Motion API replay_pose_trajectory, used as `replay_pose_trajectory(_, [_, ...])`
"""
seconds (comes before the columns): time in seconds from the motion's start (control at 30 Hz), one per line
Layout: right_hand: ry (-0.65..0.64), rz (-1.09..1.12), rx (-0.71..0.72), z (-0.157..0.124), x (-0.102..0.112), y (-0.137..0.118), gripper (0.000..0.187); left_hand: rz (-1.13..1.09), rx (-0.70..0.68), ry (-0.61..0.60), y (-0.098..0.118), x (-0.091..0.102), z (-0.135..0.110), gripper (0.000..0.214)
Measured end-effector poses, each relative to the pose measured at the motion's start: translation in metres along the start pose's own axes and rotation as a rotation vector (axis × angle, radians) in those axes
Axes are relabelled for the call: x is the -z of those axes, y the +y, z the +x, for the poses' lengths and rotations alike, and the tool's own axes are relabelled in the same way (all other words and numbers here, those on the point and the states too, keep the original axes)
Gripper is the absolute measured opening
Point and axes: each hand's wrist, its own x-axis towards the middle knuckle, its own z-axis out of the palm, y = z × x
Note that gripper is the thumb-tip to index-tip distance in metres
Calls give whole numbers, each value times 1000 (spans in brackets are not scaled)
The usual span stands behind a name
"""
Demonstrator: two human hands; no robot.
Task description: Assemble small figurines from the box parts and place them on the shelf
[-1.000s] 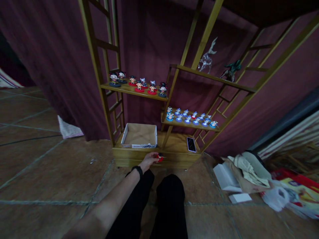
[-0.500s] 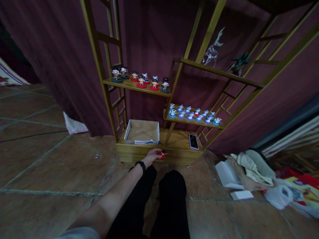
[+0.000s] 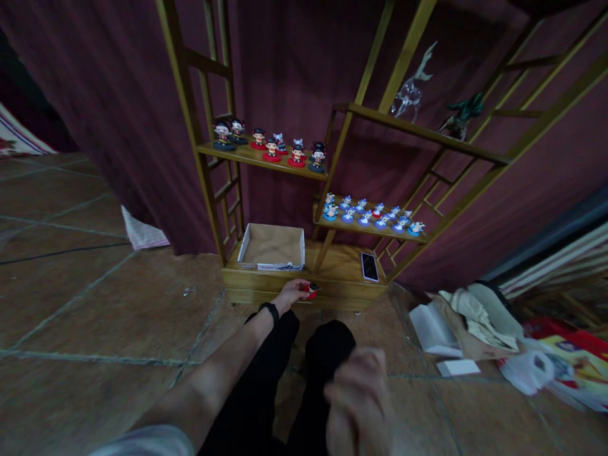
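Worn on the left wrist: one dark, narrow band (image 3: pixel 270 313), closed around it. A pale grey sleeve (image 3: pixel 147 441) shows at the near left, its rounded edge leaving the forearm bare; the trousers (image 3: pixel 329 342) are black on both legs. The right hand (image 3: pixel 358 399) is blurred, fine detail unreadable.

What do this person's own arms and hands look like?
The left hand is ungloved, with a black wristband, perhaps a watch strap. That forearm is bare up to a pale grey sleeve at the bottom edge. The right hand looks ungloved too, though blurred; no sleeve shows there.
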Motion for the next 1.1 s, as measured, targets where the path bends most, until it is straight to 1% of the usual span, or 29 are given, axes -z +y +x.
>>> replay_pose_trajectory(0.03, [29, -11, -36, 21, -9, 22, 21, 1, 3, -5, -1, 0, 1, 38])
replay_pose_trajectory(0.07, [122, -21, -86, 40, -18, 47, 21, -1, 6, -13, -2, 0, 2, 38])
replay_pose_trajectory(0.1, [181, -36, -158, 58, -26, 74, 21, -7, 6, -19, -3, -1, 3, 38])
replay_pose_trajectory(0.13, [213, -51, -241, 72, -34, 102, 22, -15, 2, -25, -4, -2, 3, 37])
replay_pose_trajectory(0.17, [210, -55, -316, 82, -40, 129, 22, -23, -9, -30, -5, -3, 4, 37])
replay_pose_trajectory(0.23, [163, -2, -476, 93, -51, 175, 31, -22, -43, -34, -6, -6, 4, 36])
replay_pose_trajectory(0.27, [134, 53, -564, 95, -56, 193, 35, -12, -60, -39, -6, -7, 4, 36])
replay_pose_trajectory(0.33, [101, 210, -704, 97, -65, 215, 40, 13, -83, -48, -7, -9, 4, 36])
replay_pose_trajectory(0.37, [85, 298, -717, 97, -70, 221, 42, 23, -92, -53, -7, -9, 5, 36])
replay_pose_trajectory(0.47, [28, 450, -662, 100, -85, 227, 46, 49, -119, -55, -8, -10, 7, 39])
replay_pose_trajectory(0.6, [33, 486, -602, 103, -97, 235, 40, 155, -178, -38, -7, -9, 7, 35])
replay_pose_trajectory(0.7, [34, 497, -625, 102, -98, 243, 38, 297, -244, -64, -5, -9, 6, 33])
replay_pose_trajectory(0.8, [14, 512, -652, 101, -95, 246, 34, 406, -273, -84, -3, -8, 4, 31])
replay_pose_trajectory(0.97, [-59, 454, -608, 102, -91, 246, 24, 506, -277, -104, -1, -8, 3, 26])
replay_pose_trajectory(1.1, [-44, 403, -572, 103, -92, 249, 25, 517, -276, -98, -2, -9, 4, 27])
